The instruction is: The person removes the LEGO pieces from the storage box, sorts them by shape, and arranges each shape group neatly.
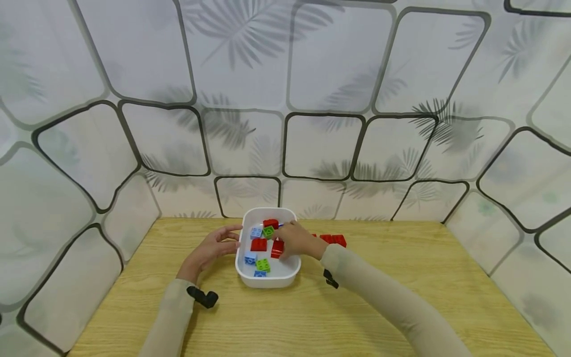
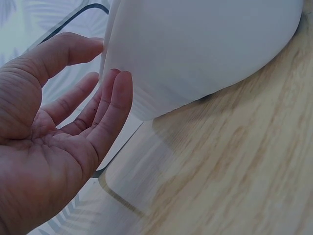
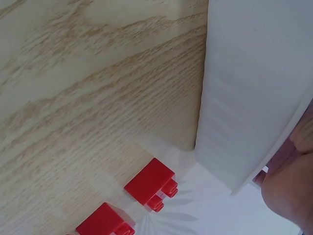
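Note:
A white plastic bin [image 1: 268, 282] stands on the wooden table with red, green and blue toy bricks inside. My left hand [image 1: 214, 249] is at the bin's left side; in the left wrist view its fingertips touch the outer wall, fingers lightly bent. Over the right rim reaches my right hand [image 1: 295, 239], its fingers down inside the bin beside a red brick [image 1: 277, 249]. Its fingertips are largely hidden, so whether they pinch a brick does not show. Nearby in the bin lie another red brick [image 1: 258, 245], a green brick [image 1: 263, 265] and a light blue brick [image 1: 251, 258].
Right of the bin, several red bricks [image 1: 339, 240] sit in a row on the table [image 1: 388, 277]; two of them, one nearest the bin [image 3: 150, 182], appear in the right wrist view. A patterned curtain [image 1: 321, 144] rises behind the table.

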